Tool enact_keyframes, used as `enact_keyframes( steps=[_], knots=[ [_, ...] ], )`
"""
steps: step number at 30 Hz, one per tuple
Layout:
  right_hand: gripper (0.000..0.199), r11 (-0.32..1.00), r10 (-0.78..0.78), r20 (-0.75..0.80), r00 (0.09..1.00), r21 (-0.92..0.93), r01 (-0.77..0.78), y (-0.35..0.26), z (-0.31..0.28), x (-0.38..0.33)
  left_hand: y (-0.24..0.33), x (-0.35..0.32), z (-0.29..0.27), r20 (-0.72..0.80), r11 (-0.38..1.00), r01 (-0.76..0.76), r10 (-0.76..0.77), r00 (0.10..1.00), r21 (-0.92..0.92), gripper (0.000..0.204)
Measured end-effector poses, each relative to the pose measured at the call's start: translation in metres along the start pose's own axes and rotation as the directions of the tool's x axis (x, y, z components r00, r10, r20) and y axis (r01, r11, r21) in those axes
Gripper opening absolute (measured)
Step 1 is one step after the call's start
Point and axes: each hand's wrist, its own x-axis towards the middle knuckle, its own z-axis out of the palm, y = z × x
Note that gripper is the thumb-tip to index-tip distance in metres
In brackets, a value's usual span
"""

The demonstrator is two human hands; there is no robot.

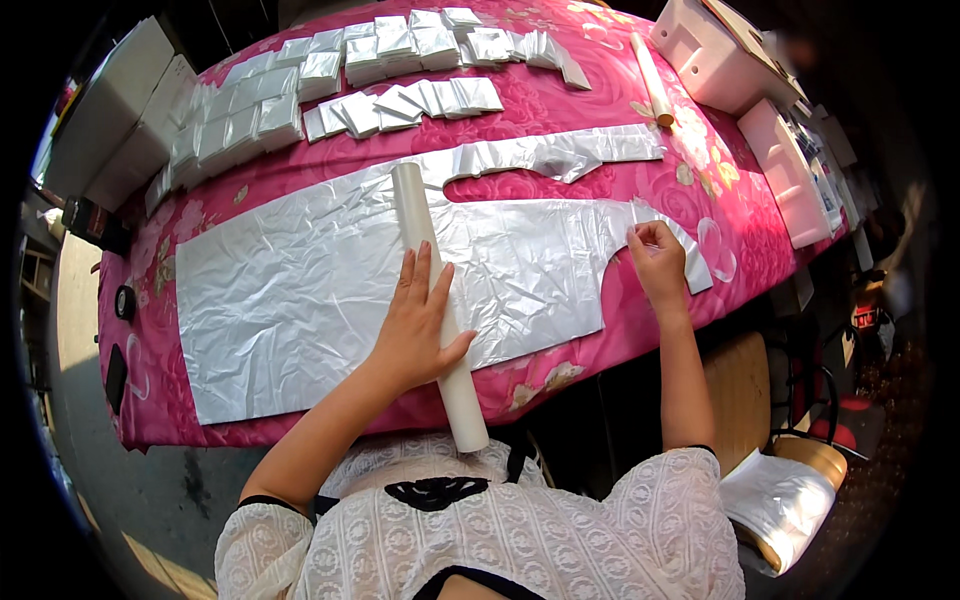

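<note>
A large white plastic bag [290,300] with two long handle straps lies spread flat and wrinkled across the table. Across its middle rests a long whitish tube [462,400], whose near end overhangs the table edge by my body. My left hand [412,325] lies on this tube, fingers stretched and spread. Over at the near strap, my right hand [657,262] is closed in a pinch at the strap's inner edge. Its fingertips partly hide what they hold.
Stacks of folded white plastic bags [395,50] line the far side of the pink flowered tablecloth [560,105]. Another tube [652,80] lies at the far right, near white foam boxes [715,55]. A black tape roll [125,302] and a dark phone-like slab [116,378] sit at the left edge.
</note>
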Motion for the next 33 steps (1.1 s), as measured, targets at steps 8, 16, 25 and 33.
enact_keyframes(
  steps=[8,16,25,33],
  knots=[
    [0.021,0.862,-0.307,0.644,0.700,0.501,-0.082,-0.180,0.082,-0.093,0.004,-0.013,-0.038,0.574,-0.055,0.580,-0.248,0.781,-0.813,0.045],
    [0.040,0.965,-0.250,0.580,0.775,0.084,0.249,-0.193,0.063,-0.131,-0.110,-0.095,-0.145,0.524,0.227,0.731,-0.566,0.636,-0.643,0.011],
    [0.047,0.936,0.352,0.749,0.562,-0.261,-0.238,-0.171,0.063,-0.158,-0.162,-0.114,-0.175,0.426,0.453,0.793,-0.673,0.604,-0.408,0.014],
    [0.042,0.924,0.381,0.750,0.540,-0.298,-0.238,-0.160,0.044,-0.153,-0.190,-0.121,-0.186,0.332,0.629,0.767,-0.701,0.631,-0.129,0.017]
  ],
)
